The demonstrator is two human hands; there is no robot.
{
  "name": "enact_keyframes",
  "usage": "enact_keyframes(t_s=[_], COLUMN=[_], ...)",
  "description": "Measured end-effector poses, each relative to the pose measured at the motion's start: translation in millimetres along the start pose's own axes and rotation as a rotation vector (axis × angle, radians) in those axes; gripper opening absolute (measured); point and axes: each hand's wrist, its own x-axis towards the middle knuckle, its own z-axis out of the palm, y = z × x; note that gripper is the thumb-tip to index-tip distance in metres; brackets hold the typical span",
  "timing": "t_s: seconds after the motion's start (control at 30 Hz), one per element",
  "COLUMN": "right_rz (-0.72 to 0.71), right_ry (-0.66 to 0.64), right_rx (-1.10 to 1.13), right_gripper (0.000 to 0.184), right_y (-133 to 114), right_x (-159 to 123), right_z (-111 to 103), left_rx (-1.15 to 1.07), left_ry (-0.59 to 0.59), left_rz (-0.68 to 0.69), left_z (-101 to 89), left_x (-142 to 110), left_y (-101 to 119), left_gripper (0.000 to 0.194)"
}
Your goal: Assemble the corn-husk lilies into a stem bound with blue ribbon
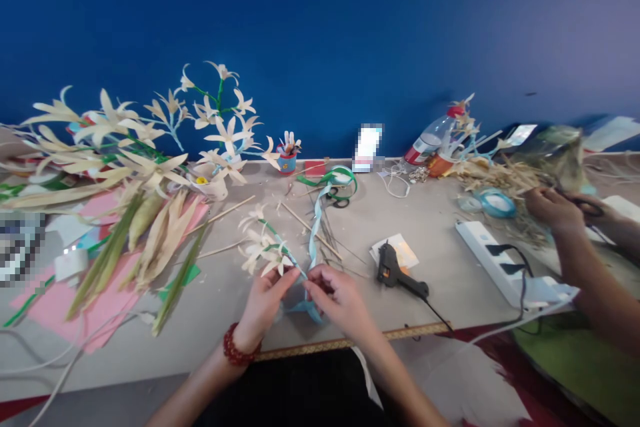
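In the head view, my left hand [267,297] pinches the wrapped stem of a cream artificial flower spray [265,252]. Its blooms lean up and to the left, and the stem is green higher up and pale blue near my fingers. My right hand [337,295] is closed beside it, fingertips on a light-blue ribbon [316,221] where it meets the stem. From there the ribbon runs up the table towards a roll by a green ribbon [320,178]. A loose blue loop [309,310] hangs below my hands. My fingers hide the exact joining point.
A black glue gun [397,270] lies right of my hands, near a white power strip [493,260]. Thin sticks [313,232] lie ahead. Corn husks [167,233] and finished flowers [155,170] crowd the left. A co-worker's hands [555,207] hold scissors at right.
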Motion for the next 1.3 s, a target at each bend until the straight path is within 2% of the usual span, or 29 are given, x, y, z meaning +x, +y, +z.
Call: enact_keyframes(t_s=[0.13, 0.3, 0.63, 0.9, 1.0, 1.1, 1.2, 1.3], right_rz=[0.001, -0.023, -0.07, -0.022, -0.024, -0.031, -0.055, -0.059], right_ry=[0.0, 0.027, 0.068, 0.039, 0.082, 0.217, 0.333, 0.329], right_rx=[0.02, -0.053, -0.306, -0.277, -0.257, -0.326, -0.486, -0.762], right_gripper=[0.018, 0.017, 0.02, 0.029, 0.025, 0.027, 0.031, 0.041], right_y=[0, 0, 1, 5, 13, 23, 24, 12], right_x=[0, -1, 1, -6, -9, -13, -14, 0], right_z=[0, 0, 2, 3, -9, -29, -52, -76], left_rx=[-0.041, -0.009, 0.078, 0.148, 0.176, 0.211, 0.248, 0.284], left_ry=[0.015, 0.033, 0.038, 0.032, 0.037, 0.061, 0.08, 0.069], left_rz=[-0.051, -0.022, 0.0, 0.008, 0.006, 0.022, 0.02, 0.002], left_z=[-2.1, -1.6, -1.2, -12.7, -18.7, -24.8, -28.4, -28.2], left_x=[1, 0, -3, -1, -1, -1, -2, -1], left_y=[-3, -1, 2, -6, -10, -11, -8, -5], left_gripper=[0.028, 0.027, 0.026, 0.025, 0.026, 0.027, 0.027, 0.029])
